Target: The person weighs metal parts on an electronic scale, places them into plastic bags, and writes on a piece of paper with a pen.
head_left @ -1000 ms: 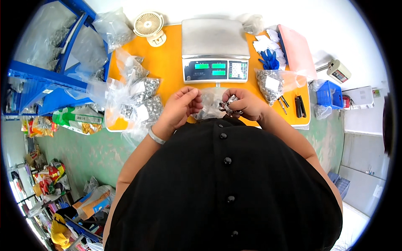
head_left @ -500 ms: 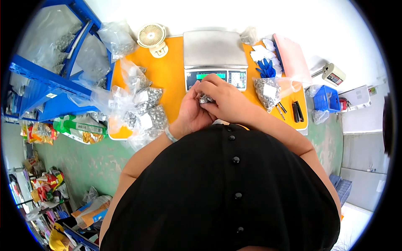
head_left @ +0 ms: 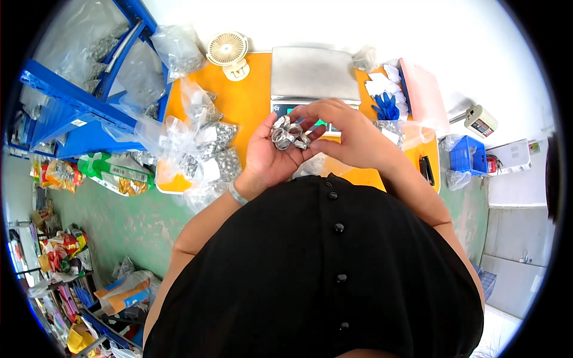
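My left hand [head_left: 265,156] is palm up with a small heap of shiny silver metal rings [head_left: 289,134] in it. Over the heap's right side curls my right hand [head_left: 346,134], its thumb and fingers apart near the rings. I see nothing gripped between them, though the fingertips partly hide behind the heap. Just beyond both hands stands a flat-topped digital scale [head_left: 315,74], its panel mostly covered by my fingers. A clear plastic bag [head_left: 322,166] lies on the orange table below my right hand, partly hidden.
Clear bags of metal rings [head_left: 225,164] crowd the table's left side. A cream fan [head_left: 228,51] stands at the back. To the right are blue gloves [head_left: 386,106], a bag of metal parts [head_left: 391,128] and a black stapler [head_left: 426,170]. Blue shelving [head_left: 77,98] borders the left.
My hands were closed together around the rings. Now the right hand has lifted away to the right, and the left palm has opened flatter, showing the heap. The view has shifted slightly.
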`<state>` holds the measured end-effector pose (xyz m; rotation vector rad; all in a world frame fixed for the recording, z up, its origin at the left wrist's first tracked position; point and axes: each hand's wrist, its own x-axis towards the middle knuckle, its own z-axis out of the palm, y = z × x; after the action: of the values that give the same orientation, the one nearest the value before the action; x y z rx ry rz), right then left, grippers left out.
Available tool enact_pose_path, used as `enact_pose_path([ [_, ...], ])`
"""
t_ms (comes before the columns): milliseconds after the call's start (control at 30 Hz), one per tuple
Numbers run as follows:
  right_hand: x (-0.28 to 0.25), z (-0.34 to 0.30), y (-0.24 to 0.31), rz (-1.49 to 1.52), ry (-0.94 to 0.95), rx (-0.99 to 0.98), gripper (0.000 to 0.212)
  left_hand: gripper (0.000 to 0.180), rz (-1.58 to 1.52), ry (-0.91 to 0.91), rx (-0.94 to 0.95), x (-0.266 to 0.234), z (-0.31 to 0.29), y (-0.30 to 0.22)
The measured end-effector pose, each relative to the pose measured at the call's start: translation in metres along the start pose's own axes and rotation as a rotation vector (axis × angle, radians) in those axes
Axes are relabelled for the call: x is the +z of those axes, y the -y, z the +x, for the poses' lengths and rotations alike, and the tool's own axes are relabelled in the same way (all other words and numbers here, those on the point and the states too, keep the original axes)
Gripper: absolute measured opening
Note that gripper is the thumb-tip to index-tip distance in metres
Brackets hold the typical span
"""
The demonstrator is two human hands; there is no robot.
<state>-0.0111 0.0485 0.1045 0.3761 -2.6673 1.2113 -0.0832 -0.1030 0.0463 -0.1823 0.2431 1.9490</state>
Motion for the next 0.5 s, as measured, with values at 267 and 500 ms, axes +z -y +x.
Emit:
enact_pose_path([
  [267, 0.01, 0.004, 0.005, -0.297, -0.099, -0.058, 0.045, 0.046, -0.12, 0.16, 0.042, -0.001, 0.006, -0.004],
  [500, 0.009, 0.003, -0.008, 0.217, -0.149, 0.144, 0.029, 0.045, -0.114, 0.063, 0.091, 0.001, 0.009, -0.009],
])
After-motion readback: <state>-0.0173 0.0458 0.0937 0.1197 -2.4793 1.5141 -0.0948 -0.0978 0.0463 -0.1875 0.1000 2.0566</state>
